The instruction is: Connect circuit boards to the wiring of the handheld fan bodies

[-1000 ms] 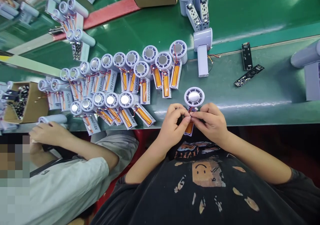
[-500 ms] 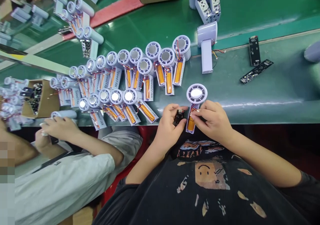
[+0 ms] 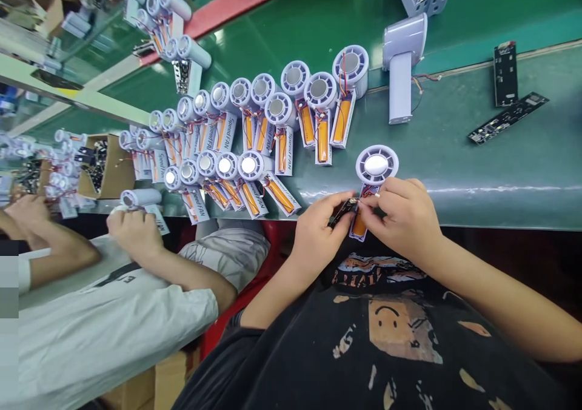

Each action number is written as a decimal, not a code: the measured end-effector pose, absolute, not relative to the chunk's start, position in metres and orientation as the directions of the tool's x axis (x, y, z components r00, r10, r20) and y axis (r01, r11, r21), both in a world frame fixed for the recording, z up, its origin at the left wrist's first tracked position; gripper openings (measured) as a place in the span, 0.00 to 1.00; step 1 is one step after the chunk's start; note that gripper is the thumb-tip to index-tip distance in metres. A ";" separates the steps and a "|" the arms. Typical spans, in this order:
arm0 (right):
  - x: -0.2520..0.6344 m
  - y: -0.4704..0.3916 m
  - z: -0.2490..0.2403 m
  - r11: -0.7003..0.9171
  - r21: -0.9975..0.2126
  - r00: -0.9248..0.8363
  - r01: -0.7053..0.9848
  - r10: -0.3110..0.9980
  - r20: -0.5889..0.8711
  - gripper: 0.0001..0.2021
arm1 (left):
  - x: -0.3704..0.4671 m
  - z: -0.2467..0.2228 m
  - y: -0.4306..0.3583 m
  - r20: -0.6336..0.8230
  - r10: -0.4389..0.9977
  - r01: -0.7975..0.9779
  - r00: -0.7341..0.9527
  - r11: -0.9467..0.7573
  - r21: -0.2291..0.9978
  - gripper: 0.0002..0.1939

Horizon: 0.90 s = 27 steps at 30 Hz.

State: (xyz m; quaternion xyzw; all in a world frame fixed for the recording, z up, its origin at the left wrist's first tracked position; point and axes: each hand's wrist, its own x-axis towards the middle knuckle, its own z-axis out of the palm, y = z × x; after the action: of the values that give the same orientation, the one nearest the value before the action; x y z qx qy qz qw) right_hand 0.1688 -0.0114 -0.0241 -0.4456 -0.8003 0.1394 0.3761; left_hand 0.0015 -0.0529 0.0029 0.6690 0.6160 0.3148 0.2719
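Observation:
My left hand (image 3: 321,231) is closed on a small black circuit board (image 3: 342,213), tilted between thumb and fingers. My right hand (image 3: 404,213) pinches a thin wire with its plug at the board's upper end; the fingertips hide most of the plug. Beneath both hands is a pale lilac handheld fan (image 3: 377,164), its round head on the bench's front edge and its open handle pointing at me. An orange battery (image 3: 359,223) lies in that handle, partly covered by my right fingers. Another white plug shows beside my right knuckles.
Several similar fans (image 3: 278,109) with open handles stand in rows to the left. One fan (image 3: 400,85) lies face away, beyond my right hand. Two black circuit boards (image 3: 507,119) lie at the right. A co-worker's hand (image 3: 136,234) and a cardboard box (image 3: 119,166) are farther left.
My left hand has brought the board rightward and tilted it, so its end now meets my right fingertips over the handle. The whole view has shifted slightly.

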 end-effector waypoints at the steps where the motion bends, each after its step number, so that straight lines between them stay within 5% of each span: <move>1: 0.169 -0.011 -0.025 0.563 -0.564 -0.316 0.604 0.819 0.478 0.14 | 0.002 0.004 -0.052 0.093 0.995 0.674 0.045 -0.099 0.732 0.15; 12: 0.168 -0.008 -0.023 0.577 -0.535 -0.302 0.617 0.802 0.516 0.14 | 0.002 0.004 -0.044 0.249 0.957 0.741 0.149 -0.275 0.612 0.13; 27: 0.173 -0.007 -0.036 0.621 -0.561 -0.367 0.547 0.781 0.506 0.15 | 0.001 -0.019 -0.042 0.337 0.933 0.564 0.123 -0.345 0.750 0.16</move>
State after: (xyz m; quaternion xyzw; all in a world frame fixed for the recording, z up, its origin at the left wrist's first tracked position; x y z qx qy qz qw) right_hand 0.1730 -0.0075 -0.0357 -0.4084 -0.8128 0.1507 0.3870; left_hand 0.0008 -0.0416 -0.0189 0.7138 0.5246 0.4039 0.2285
